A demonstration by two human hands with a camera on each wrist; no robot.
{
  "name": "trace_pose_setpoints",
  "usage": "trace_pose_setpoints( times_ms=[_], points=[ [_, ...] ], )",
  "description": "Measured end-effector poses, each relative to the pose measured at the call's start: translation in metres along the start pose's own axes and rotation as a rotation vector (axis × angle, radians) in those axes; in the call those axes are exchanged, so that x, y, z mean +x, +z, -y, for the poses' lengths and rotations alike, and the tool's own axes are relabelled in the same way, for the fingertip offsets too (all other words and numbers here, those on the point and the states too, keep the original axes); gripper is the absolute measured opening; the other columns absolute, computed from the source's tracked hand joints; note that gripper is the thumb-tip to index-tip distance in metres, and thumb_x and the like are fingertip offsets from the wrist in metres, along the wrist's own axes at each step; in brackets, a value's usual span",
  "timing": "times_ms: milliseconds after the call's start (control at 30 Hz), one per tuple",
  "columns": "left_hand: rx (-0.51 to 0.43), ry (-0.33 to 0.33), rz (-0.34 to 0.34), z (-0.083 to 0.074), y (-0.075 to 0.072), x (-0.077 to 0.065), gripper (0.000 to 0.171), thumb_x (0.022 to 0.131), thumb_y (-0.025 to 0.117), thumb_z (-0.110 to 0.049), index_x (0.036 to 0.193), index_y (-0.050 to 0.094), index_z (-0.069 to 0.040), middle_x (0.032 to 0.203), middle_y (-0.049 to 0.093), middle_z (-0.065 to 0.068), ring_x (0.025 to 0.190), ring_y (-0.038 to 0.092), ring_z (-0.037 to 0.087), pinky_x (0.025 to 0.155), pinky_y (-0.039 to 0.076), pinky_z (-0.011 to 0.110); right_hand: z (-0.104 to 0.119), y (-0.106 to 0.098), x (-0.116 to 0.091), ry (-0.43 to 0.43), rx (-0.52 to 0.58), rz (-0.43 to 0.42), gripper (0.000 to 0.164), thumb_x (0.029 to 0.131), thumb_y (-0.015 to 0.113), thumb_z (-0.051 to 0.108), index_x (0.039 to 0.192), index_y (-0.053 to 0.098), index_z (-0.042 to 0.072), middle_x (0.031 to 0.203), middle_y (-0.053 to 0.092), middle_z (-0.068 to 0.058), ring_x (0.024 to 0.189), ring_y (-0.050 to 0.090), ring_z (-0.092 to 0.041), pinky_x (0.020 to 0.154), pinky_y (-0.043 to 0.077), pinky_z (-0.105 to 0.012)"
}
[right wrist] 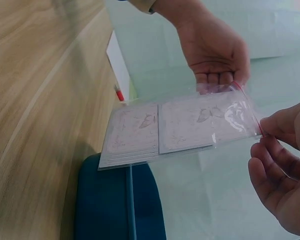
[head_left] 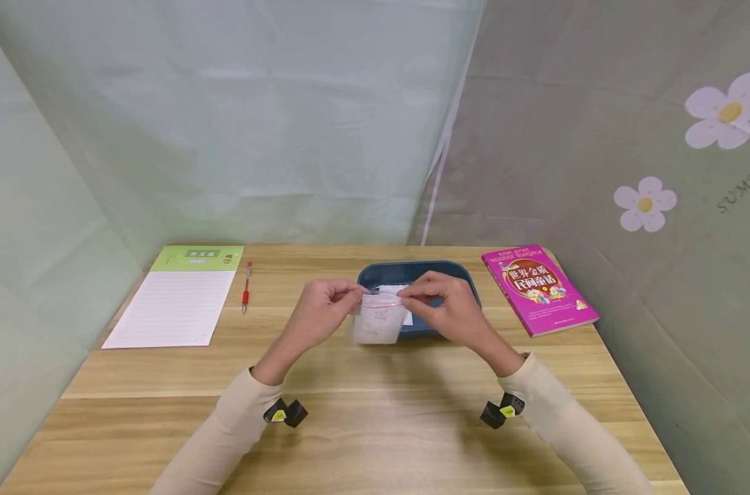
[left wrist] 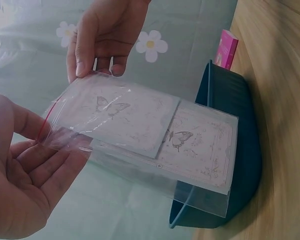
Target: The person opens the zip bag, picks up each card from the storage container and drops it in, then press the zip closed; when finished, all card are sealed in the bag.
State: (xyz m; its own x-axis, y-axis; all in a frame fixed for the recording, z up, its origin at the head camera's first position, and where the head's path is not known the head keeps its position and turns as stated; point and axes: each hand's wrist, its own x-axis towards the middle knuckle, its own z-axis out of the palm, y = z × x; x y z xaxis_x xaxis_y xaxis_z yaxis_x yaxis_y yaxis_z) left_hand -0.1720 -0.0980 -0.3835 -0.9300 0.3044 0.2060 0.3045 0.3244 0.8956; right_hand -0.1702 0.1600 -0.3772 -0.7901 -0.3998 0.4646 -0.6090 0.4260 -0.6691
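Note:
Both hands hold a clear zip-lock bag (head_left: pixel 377 326) by its top edge, which has a red seal line. My left hand (head_left: pixel 328 309) pinches one top corner, and my right hand (head_left: pixel 445 309) pinches the other. Inside the bag are white cards (left wrist: pixel 202 150) printed with butterflies, seen in both wrist views. The cards sit in two overlapping groups. Just behind the bag stands a dark blue bin (left wrist: pixel 247 145) on the table. Something white (head_left: pixel 392 290) lies in it, partly hidden by the bag and right hand.
A lined writing pad (head_left: pixel 170 306) with a green header lies at the back left of the wooden table (head_left: pixel 375 426). Beside it is a red pen (head_left: pixel 245 295). A magenta book (head_left: pixel 538 292) lies at the back right. Fabric curtains (head_left: pixel 257 124) enclose the back and sides.

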Motion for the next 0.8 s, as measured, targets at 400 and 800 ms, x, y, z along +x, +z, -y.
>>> trace_pose_setpoints(
  times_ms=[400, 800],
  points=[
    [-0.049, -0.012, 0.018, 0.000, 0.001, 0.000, 0.021, 0.102, 0.061, -0.012, 0.104, 0.078, -0.001, 0.099, 0.078, 0.011, 0.087, 0.075, 0.020, 0.079, 0.061, 0.033, -0.002, -0.003, 0.001, -0.008, 0.010, 0.003, 0.015, 0.091, 0.077, 0.015, 0.105, 0.081, 0.013, 0.091, 0.070, 0.006, 0.080, 0.065, -0.009, 0.073, 0.058, -0.030],
    [-0.050, -0.005, 0.032, 0.001, -0.001, -0.002, 0.022, 0.102, 0.060, -0.013, 0.103, 0.078, -0.002, 0.099, 0.078, 0.010, 0.088, 0.074, 0.021, 0.078, 0.060, 0.029, -0.030, -0.002, 0.013, 0.138, 0.032, -0.028, 0.018, 0.094, 0.075, 0.019, 0.110, 0.080, 0.012, 0.098, 0.074, -0.001, 0.084, 0.068, -0.015, 0.075, 0.059, -0.033]
  ],
)
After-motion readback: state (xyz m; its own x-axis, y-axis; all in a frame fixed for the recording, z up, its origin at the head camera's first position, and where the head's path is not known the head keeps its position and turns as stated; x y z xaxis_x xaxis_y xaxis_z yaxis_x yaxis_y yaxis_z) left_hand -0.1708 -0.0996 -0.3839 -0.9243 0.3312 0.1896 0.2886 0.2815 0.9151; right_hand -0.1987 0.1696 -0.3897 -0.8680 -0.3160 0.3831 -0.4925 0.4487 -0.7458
